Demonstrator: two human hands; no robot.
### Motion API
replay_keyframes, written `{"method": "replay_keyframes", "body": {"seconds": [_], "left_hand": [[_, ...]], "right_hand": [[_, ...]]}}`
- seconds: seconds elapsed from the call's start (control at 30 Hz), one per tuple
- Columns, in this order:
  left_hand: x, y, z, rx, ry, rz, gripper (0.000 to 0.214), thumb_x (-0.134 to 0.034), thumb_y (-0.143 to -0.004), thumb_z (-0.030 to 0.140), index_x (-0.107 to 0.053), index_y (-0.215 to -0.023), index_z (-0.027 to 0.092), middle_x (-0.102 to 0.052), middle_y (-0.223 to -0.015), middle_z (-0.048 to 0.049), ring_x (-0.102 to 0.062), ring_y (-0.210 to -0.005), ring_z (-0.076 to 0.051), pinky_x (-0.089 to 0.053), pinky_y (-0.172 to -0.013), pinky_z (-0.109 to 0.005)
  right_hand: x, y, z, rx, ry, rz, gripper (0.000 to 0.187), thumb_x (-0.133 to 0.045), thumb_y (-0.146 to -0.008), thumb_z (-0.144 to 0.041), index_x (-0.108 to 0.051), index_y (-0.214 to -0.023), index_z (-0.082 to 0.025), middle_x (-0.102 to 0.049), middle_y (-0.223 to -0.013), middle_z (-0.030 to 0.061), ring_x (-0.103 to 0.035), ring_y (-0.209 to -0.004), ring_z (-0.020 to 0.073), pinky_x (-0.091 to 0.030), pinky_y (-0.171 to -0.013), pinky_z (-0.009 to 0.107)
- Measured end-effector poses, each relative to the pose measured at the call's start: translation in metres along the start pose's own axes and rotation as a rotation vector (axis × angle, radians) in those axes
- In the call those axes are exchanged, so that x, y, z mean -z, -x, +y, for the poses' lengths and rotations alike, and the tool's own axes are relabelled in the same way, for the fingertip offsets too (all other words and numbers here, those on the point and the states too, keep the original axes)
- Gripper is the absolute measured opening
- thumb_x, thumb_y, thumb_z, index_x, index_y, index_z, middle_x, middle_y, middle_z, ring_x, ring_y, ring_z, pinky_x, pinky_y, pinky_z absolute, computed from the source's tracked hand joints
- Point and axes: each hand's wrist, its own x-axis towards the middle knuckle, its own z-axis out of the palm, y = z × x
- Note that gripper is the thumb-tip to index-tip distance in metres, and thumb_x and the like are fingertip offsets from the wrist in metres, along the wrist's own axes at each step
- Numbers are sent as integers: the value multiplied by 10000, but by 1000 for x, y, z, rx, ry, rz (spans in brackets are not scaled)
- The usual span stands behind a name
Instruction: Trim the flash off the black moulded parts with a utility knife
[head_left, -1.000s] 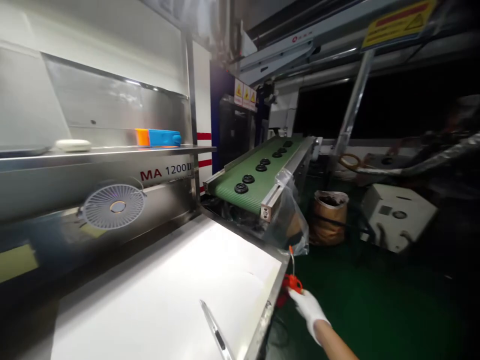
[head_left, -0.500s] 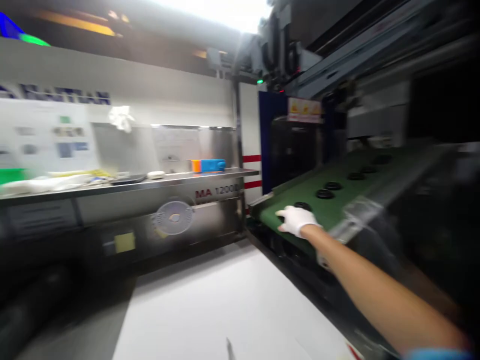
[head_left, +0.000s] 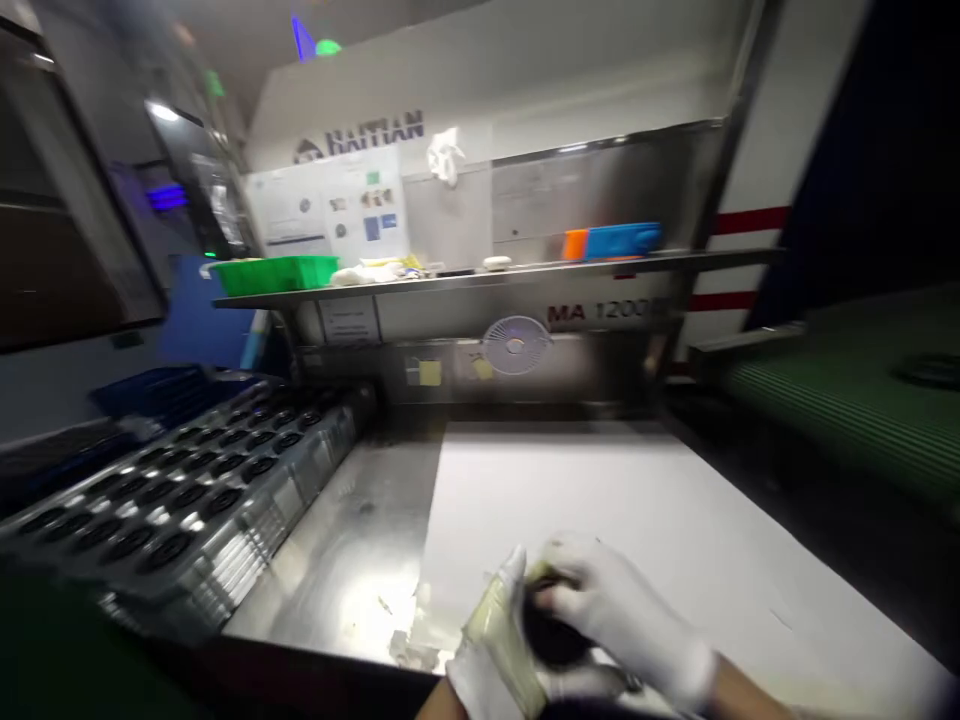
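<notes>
**Black part (head_left: 551, 628) off the belt, held in both hands**

Half a second ago the right hand (head_left: 630, 625) touched it on the green conveyor belt (head_left: 840, 400), right of the white sheet (head_left: 600, 480). Now it is lifted clear, above the sheet's near edge. The left hand (head_left: 495, 640) cups it from the left with curled fingers, and the right fingers close over its top.

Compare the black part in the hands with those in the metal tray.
The held black part is clasped between left hand and right hand over the white sheet; the tray parts lie in rows in the metal tray. Fingers half hide the held one; the tray parts show fully. Both look dark and round.
</notes>
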Motion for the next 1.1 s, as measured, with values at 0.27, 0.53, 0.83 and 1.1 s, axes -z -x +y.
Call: {"method": "replay_keyframes", "body": {"seconds": [0.27,0.53,0.83,1.1], "left_hand": [[36,20,39,76,169,196,302,-617,-747,295,-558,-1028,204,-614,-889,-69,-589,-692,-170,-463,-534,-248],[42,-5,81,22,227,278,220,-525,-772,207,-562,-977,137,-608,-875,-106,-618,-782,-237,-523,-587,-330],[31,-19,96,-17,133,207,222,-648,-683,158,-600,-900,151,-601,-822,-56,-606,-759,-206,-515,-654,-342],[23,-22,91,-273,151,132,39,-552,-748,165,-570,-766,135,-553,-706,-35,-570,-684,-174,-515,-694,-366]], "right_hand": [[29,17,26,-437,314,257,344,-389,-882,-407,-558,-1089,-191,-642,-948,75,-583,-887,206,-408,-768,287],[14,-9,75,-652,490,84,292,-590,-709,-296,-589,-961,-150,-636,-699,75,-585,-652,236,-364,-598,293],[-6,-6,58,-485,294,128,193,-348,-785,-101,-523,-803,-182,-584,-831,39,-550,-790,165,-388,-710,251],[-40,-37,7,-122,38,3,238,-359,-916,-301,-506,-757,-202,-543,-728,-9,-496,-665,137,-391,-623,240]]}}
